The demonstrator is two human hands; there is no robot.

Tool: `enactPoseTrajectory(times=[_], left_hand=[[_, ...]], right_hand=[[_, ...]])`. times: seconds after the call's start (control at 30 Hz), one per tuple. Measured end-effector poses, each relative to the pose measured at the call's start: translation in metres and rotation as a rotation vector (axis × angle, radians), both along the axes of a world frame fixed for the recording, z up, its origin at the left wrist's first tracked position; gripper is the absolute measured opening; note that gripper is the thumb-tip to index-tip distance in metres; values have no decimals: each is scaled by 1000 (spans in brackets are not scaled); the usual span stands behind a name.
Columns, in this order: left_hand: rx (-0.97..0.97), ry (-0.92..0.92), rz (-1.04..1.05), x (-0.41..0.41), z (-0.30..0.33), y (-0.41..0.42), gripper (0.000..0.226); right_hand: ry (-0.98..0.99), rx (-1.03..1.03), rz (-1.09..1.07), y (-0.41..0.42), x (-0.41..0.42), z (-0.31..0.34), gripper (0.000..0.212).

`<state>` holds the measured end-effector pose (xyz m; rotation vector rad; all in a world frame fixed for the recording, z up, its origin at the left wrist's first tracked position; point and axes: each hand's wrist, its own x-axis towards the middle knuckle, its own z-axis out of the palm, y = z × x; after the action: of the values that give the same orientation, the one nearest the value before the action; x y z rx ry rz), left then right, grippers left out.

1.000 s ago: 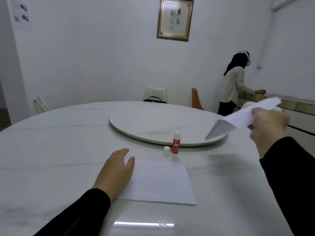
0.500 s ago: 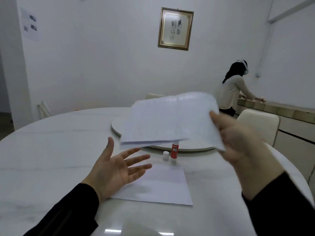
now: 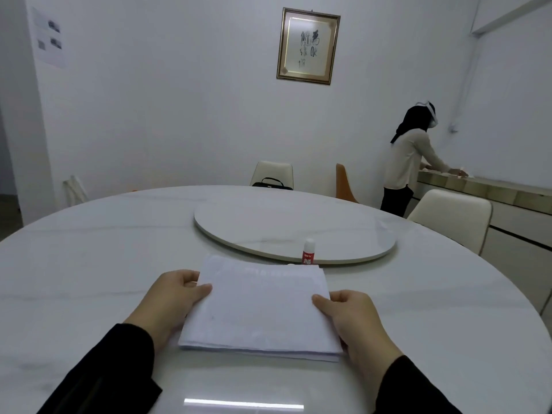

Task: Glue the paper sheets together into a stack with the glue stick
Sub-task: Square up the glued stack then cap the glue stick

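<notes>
**A:** Head view: where is the paper?

**B:** The paper sheets (image 3: 260, 309) sit low over the near part of the white table (image 3: 89, 264), front edge showing several layers. The left hand (image 3: 170, 303) pinches the left edge, thumb on top; the right hand (image 3: 355, 321) grips the right edge likewise.

**A:** And the glue stick?

**B:** The glue stick (image 3: 308, 252) stands upright, uncapped, just beyond the stack's far edge, beside the turntable (image 3: 239, 222).

**A:** How will the sheets handle?

**B:** Likely light, floppy and slippery against each other; holding opposite edges, as here, should keep them squared.
</notes>
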<state>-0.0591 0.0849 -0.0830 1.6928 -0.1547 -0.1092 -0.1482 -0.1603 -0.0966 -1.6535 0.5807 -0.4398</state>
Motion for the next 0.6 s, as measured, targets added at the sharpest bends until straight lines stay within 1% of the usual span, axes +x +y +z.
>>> enactPoseTrajectory(times=[0.1,0.23,0.27,0.4,0.47,0.6], left_hand=[[109,-63,12,3,-2,-1,14],[241,-139,47,6,-6,-3,20],[265,-151,57,7,-7,-3,22],[455,-273,107,6,-11,-5,36],[497,-314,105,6,-12,-7,39],[550,-319,73,6,-14,-9,38]], right_hand=[[16,-57,-4,1,-1,0,14],[42,-80,7,1,-1,0,3],[49,-102,6,1,-1,0,4],[75,-280,-25,1,-1,-1,10],[91,-362,-34,0,1,-3,16],[136,-482,-44,-1,4,-6,24]])
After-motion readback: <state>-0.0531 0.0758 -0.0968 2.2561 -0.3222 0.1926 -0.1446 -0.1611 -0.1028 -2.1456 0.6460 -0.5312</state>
